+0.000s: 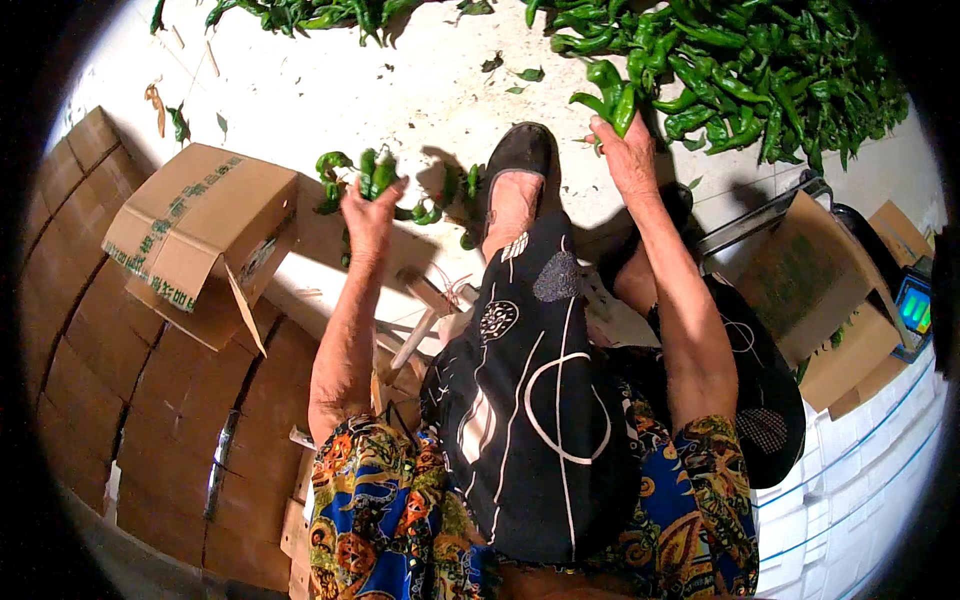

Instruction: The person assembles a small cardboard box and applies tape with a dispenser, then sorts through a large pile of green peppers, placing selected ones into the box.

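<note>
My left hand [373, 214] is closed around dark green peppers [377, 172], above a small scatter of curled green peppers [426, 213] on the pale floor. Several brighter green peppers [611, 94] are in my right hand [628, 154], their tips pointing away from me. That hand is beside the near left edge of a large heap of green peppers [750, 75] at the top right. More green peppers [300, 13] lie along the top edge of the view.
An opened cardboard box [202, 202] rests at the left near stacked cartons [150, 390]. At the right, another open carton [810, 277] stands by a metal frame and a device with a lit display [915, 307]. A wooden stool leg [412, 345] shows beside my knee. Loose leaves [531, 74] dot the floor.
</note>
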A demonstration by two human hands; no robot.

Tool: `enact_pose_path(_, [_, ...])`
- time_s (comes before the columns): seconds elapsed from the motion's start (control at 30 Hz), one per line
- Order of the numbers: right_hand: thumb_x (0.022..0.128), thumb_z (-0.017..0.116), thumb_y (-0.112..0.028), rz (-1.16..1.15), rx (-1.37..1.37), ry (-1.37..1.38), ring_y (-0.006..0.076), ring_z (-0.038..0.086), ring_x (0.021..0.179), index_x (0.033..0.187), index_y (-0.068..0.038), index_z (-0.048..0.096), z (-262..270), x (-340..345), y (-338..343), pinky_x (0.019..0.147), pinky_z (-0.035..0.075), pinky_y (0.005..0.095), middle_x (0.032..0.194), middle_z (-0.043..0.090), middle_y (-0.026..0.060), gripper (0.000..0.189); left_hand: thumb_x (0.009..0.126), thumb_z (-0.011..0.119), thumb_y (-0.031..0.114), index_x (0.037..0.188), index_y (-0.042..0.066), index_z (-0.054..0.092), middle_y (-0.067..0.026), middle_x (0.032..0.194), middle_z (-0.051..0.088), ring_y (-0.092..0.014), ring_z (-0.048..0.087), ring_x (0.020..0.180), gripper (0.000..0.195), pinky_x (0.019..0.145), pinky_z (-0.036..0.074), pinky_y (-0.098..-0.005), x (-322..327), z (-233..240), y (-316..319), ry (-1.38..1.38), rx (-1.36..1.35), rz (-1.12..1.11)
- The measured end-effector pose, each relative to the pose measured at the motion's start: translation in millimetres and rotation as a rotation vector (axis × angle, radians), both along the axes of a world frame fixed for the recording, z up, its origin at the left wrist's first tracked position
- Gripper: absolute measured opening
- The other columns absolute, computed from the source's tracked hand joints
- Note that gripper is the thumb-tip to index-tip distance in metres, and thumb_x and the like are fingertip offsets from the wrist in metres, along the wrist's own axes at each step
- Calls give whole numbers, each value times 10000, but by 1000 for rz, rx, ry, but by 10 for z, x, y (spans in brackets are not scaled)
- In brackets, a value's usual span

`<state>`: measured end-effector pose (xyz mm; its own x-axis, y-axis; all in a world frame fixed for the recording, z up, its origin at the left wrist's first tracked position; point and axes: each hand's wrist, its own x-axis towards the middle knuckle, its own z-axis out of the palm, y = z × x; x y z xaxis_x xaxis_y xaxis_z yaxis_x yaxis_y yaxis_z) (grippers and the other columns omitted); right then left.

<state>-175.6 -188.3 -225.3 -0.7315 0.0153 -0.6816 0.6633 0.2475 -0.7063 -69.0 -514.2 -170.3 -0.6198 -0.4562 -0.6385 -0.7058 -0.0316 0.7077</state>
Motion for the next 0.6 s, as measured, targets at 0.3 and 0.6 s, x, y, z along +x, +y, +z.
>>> enact_pose_path(0.3, [898,647,-288,169,-42,-88,234,654,678,989,3,650,-90,371,-290,675,505,378,760,686,120,305,704,715,40,1111,-4,568,-202,1015,614,-409,598,909,435,832,484,-436,588,-487,739,58,-653,-492])
enact_pose_path(0.6, [889,654,-269,69,-121,2,168,632,640,964,-6,660,-32,120,-277,607,497,318,731,668,84,274,683,746,89,1081,-4,615,-193,1003,621,-377,622,942,429,840,489,-438,506,-690,921,-172,-469,-475])
